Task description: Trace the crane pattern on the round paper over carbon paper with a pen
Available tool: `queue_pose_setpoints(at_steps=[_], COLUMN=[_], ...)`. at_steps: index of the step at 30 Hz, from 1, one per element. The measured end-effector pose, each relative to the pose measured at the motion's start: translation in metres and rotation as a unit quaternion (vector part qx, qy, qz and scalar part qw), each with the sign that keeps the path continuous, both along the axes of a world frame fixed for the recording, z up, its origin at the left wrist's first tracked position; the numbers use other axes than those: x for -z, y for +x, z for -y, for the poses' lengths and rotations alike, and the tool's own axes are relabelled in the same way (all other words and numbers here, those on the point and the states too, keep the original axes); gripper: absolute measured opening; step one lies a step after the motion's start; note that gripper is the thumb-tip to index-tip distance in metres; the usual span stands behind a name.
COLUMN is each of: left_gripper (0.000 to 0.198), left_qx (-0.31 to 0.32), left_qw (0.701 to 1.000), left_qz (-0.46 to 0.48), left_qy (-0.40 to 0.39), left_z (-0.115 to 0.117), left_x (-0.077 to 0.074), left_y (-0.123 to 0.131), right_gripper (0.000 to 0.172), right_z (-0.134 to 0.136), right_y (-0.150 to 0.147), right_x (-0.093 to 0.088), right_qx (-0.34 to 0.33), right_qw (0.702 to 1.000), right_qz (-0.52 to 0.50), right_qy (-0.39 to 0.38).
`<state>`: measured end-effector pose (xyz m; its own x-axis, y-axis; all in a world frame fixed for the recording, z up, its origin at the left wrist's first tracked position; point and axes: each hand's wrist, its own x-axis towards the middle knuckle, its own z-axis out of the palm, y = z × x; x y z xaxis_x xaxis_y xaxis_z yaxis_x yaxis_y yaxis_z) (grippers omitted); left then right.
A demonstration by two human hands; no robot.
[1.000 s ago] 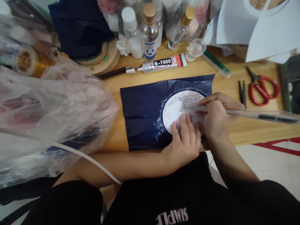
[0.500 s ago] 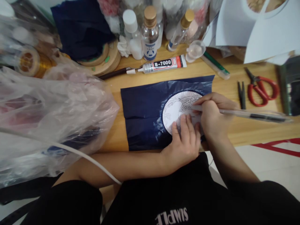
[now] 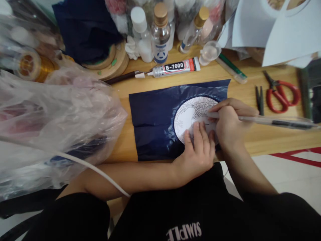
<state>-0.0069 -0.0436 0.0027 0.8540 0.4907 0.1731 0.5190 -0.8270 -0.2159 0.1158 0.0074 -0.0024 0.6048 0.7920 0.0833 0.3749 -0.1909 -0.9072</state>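
A round white paper [image 3: 185, 117] printed with a fine black line drawing lies on a dark blue sheet [image 3: 152, 124], which looks like carbon paper, on the wooden table. My left hand [image 3: 197, 150] rests on the lower part of the paper, its fingers stretched out flat. My right hand [image 3: 230, 125] is closed around a clear-barrelled pen [image 3: 283, 122], whose tip end points left over the drawing. The pen's tip is too blurred to tell whether it touches the paper. Both hands cover the drawing's lower right part.
Behind the sheet lie a B-7000 glue tube [image 3: 174, 68], a small clear cup [image 3: 210, 53] and several bottles [image 3: 160, 36]. Red-handled scissors [image 3: 282, 95] and black tweezers [image 3: 259, 100] lie at right. A large plastic bag [image 3: 57, 124] fills the left, crossed by a white cable [image 3: 92, 164].
My right hand and the pen have shifted very slightly to the right. My left hand stays on the paper, and the sheet lies as before.
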Motion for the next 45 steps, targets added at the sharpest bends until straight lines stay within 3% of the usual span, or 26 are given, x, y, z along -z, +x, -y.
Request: queue_pose_setpoints(at_steps=[18,23,29,45], left_gripper=[0.072,0.071,0.071,0.069], left_qx=[-0.004,-0.007,-0.008,-0.007], left_qw=[1.0,1.0,1.0,1.0], left_qz=[0.006,0.001,0.006,0.001], left_qy=[0.009,0.003,0.008,0.017], left_z=[0.0004,0.0001,-0.0002,-0.0008], left_x=[0.0005,-0.0006,-0.0002,0.0006], left_y=[0.0004,0.0005,0.0007,0.0007], right_gripper=[0.023,0.025,0.026,0.023], right_z=[0.001,0.002,0.0025,0.001], right_y=[0.0028,0.002,0.0021,0.0015], right_x=[-0.0021,-0.0008,-0.0006,0.0004], right_qx=[-0.027,0.018,-0.009,0.0], right_qw=[1.0,0.999,1.0,1.0], right_qz=[0.011,0.014,0.006,-0.007], right_qy=[0.0,0.026,0.01,0.014])
